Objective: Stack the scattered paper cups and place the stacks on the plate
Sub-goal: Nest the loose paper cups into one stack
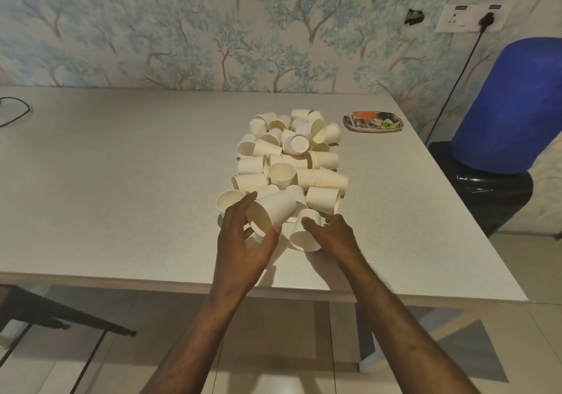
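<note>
At the near end of the pile, my left hand [243, 241] is wrapped around 1 paper cup [273, 211] that lies tilted on its side, mouth turned toward me and to the left, thumb on its near rim and fingers over its far side. Just to the right, my right hand [331, 235] curls its fingers against an upside-down cup [305, 232], its base up and its wide mouth near the table; I read that as a grip, with the thumb hidden behind the cup. My 2 hands sit close together but are not touching each other. An upright cup [229, 200] stands just left of my left fingers, its mouth open to the ceiling.

Beyond my hands the pile of loose cups [292, 156] stretches away toward the far side of the white table [121, 181], most cups lying on their sides, a few nested in short stacks, some upright. I cannot count them reliably.

Farther off and to the right of the pile, near the far right corner, sits the patterned plate [373, 121], apart from the cups and holding none of them.

A blue chair [511, 105] stands off the table's right edge, and a black cable [456, 83] drops from a wall socket [473, 18] above it. Another dark cable [15, 111] loops at the table's far left.
</note>
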Tool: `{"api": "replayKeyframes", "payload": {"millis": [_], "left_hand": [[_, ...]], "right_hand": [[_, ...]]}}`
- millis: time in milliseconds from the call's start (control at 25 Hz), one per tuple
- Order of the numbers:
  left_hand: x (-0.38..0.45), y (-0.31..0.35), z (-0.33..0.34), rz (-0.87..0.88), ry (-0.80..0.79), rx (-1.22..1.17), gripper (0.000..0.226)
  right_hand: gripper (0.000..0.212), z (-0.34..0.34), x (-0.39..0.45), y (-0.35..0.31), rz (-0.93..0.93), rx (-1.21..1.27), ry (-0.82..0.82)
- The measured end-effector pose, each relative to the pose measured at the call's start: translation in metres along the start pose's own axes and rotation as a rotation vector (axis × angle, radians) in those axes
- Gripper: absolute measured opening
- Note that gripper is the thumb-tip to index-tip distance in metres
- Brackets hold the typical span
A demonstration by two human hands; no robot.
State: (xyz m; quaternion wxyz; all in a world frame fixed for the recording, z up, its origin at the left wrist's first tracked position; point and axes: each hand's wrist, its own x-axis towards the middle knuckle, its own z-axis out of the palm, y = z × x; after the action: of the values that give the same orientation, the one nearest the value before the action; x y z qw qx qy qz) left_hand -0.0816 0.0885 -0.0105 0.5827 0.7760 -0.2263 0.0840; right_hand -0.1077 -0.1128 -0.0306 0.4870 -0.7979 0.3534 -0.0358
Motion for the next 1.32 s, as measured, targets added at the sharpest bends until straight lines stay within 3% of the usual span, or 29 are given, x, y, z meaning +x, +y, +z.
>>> {"api": "replayKeyframes", "payload": {"millis": [160,320,520,720,800,880,960,1040,1160,1320], "left_hand": [[-0.011,0.002,0.001,-0.012,-0.028,-0.046,0.067],[-0.013,0.002,0.008,-0.023,-0.061,-0.082,0.065],[-0.004,0.004,0.014,-0.044,-0.064,-0.131,0.064],[0.005,0.006,0.006,-0.090,-0.051,-0.143,0.068],[0.008,0.004,-0.002,-0.066,0.002,-0.109,0.069],[0.012,0.003,-0.008,-0.067,0.049,-0.111,0.066],[0.017,0.002,-0.015,-0.070,0.092,-0.123,0.065],[0.021,-0.001,-0.020,-0.066,0.130,-0.120,0.064],[0.028,-0.008,-0.026,-0.086,0.169,-0.088,0.066],[0.032,-0.012,-0.024,-0.090,0.182,-0.079,0.066]], "right_hand": [[0.060,-0.019,-0.015,0.003,0.081,0.372,-0.054],[0.036,-0.023,-0.029,-0.004,0.096,0.876,-0.216],[0.047,-0.006,-0.043,-0.018,0.039,1.084,-0.387],[0.045,0.015,-0.047,-0.029,-0.083,0.932,-0.490],[0.048,0.025,-0.043,-0.032,-0.111,0.755,-0.374],[0.047,0.036,-0.037,-0.030,-0.167,0.488,-0.097],[0.052,0.048,-0.033,-0.025,-0.320,0.229,0.069],[0.067,0.059,-0.031,-0.018,-0.430,0.052,0.085],[0.088,0.072,-0.027,-0.014,-0.442,-0.135,0.114],[0.089,0.085,-0.018,-0.016,-0.493,-0.231,0.153]]}}
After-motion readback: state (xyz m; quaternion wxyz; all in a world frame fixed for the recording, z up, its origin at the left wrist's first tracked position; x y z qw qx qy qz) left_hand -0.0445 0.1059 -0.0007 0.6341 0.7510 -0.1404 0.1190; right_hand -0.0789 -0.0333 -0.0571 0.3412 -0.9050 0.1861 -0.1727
